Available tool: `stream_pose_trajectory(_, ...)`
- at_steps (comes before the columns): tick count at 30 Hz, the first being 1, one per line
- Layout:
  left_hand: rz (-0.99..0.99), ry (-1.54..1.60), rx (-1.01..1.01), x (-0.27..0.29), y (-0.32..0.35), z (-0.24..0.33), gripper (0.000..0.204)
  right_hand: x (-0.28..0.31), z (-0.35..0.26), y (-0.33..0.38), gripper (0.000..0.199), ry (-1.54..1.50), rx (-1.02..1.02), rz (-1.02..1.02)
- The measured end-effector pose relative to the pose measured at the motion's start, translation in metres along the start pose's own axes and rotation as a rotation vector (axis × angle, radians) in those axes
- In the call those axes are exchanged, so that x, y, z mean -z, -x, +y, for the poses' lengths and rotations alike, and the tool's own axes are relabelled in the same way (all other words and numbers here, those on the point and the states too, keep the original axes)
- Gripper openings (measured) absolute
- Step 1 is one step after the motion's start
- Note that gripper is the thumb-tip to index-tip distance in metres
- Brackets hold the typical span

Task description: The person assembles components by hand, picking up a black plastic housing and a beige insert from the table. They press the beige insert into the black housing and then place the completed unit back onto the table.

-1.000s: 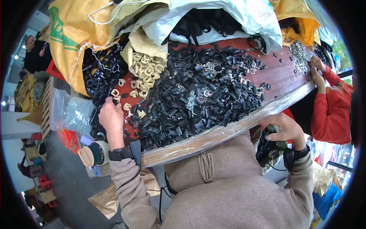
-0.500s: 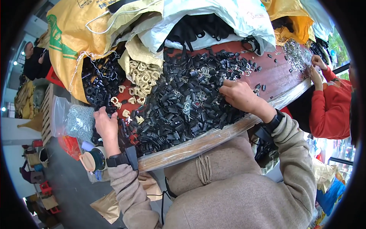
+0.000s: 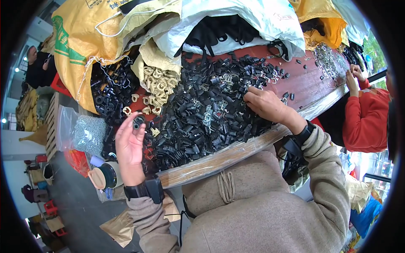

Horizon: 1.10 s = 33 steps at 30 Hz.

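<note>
Left hand (image 3: 130, 145) pinches a small black plastic ring (image 3: 137, 122); right hand (image 3: 265, 103), fingers curled, picks into the black clip pile (image 3: 202, 118)

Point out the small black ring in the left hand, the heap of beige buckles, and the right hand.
Small black ring (image 3: 137, 122), head view: on its rim, between the fingers.
Beige buckles (image 3: 159, 81), head view: middle of the heap.
Right hand (image 3: 265, 103), head view: back of the hand.

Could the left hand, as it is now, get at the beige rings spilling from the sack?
Probably yes. The left hand pinches a small black ring at the table's near left side, and the beige rings lie just beyond its fingertips, uncovered. The hand is occupied, though.
</note>
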State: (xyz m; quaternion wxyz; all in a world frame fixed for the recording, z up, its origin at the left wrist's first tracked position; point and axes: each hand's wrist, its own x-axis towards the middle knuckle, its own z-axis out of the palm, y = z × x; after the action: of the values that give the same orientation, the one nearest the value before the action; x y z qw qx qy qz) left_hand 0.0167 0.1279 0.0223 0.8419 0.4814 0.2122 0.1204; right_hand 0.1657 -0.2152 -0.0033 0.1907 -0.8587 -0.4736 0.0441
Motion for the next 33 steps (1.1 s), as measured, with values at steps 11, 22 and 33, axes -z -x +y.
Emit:
stream_pose_trajectory(11,-0.153,0.447,0.278,-0.031,0.025,-0.034,0.039,-0.001,0.005,-0.003,0.011,-0.093,0.055,0.046)
stream_pose_trajectory(22,-0.237,0.273,0.418,-0.086,0.042,-0.074,0.030,0.001,-0.052,-0.005,0.009,-1.548,-0.483,-0.260)
stream_pose_trajectory(33,-0.302,0.425,0.553,-0.094,0.050,-0.094,0.026,0.008,-0.096,-0.005,0.015,-0.198,0.203,0.229)
